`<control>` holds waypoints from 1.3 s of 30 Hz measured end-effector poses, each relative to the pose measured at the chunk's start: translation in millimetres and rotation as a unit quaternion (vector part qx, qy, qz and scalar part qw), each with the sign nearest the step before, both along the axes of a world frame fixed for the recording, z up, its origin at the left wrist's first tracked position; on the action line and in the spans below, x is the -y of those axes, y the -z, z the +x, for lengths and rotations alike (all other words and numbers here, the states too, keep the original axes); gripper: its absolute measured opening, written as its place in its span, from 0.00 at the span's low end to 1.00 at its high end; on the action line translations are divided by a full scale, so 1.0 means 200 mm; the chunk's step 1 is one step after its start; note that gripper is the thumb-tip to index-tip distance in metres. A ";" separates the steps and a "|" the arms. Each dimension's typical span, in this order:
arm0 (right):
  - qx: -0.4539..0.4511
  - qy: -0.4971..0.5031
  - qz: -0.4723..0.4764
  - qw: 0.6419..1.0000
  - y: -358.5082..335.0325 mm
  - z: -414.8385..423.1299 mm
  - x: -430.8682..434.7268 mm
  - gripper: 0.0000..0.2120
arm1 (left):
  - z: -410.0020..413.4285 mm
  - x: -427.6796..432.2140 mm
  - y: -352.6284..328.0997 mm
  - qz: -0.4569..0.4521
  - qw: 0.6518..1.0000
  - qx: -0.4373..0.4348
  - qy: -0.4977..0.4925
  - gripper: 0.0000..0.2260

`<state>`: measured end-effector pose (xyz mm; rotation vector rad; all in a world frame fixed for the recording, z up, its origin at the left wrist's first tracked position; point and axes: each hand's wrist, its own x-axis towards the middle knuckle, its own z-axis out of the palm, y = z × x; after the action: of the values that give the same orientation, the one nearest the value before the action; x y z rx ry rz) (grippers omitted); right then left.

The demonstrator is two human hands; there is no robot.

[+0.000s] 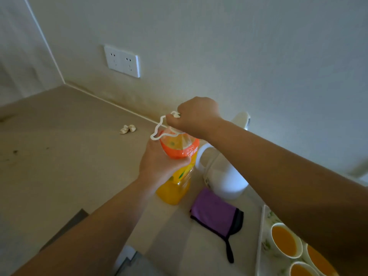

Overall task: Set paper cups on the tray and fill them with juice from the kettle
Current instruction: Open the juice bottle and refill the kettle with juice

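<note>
An orange juice bottle (176, 184) with an orange label stands on the beige counter. My left hand (159, 164) grips its upper body. My right hand (196, 115) is closed over the bottle's top, where the cap is hidden, and a white plastic carry loop (159, 127) hangs beside it. A white kettle (223, 176) stands just right of the bottle, partly behind my right forearm. At the lower right, a white tray (260, 236) holds three paper cups (283, 241) filled with orange juice.
A purple cloth (215, 212) with a black edge lies in front of the kettle. Crumpled scraps (127, 129) lie near the back wall. A double wall socket (121, 61) is on the wall. The counter's front edge runs along the lower left.
</note>
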<state>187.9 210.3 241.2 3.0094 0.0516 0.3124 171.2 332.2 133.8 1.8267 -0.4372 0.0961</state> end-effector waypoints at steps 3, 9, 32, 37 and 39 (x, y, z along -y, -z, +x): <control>0.001 -0.047 0.018 0.999 0.00 -0.07 0.00 0.24 | -0.06 -0.05 0.00 0.018 0.999 -0.014 0.026 0.28; -0.013 -0.218 -0.036 0.975 -0.01 -0.14 0.07 0.19 | -0.06 -0.13 -0.03 0.033 0.986 -0.068 0.146 0.31; -0.002 -0.216 -0.101 0.971 -0.04 -0.20 0.05 0.21 | -0.18 -0.06 0.06 0.106 0.994 -0.020 -0.012 0.40; 0.023 -0.029 -0.134 0.990 -0.03 -0.24 -0.06 0.32 | -0.19 -0.05 0.05 0.128 0.990 -0.041 -0.049 0.42; 0.016 0.022 -0.129 0.991 -0.04 -0.23 -0.09 0.33 | -0.21 -0.05 0.04 0.124 0.990 -0.035 -0.057 0.41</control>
<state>142.0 228.2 248.5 2.7456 0.0199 0.3215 128.9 342.1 125.0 2.0937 -0.3046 0.0575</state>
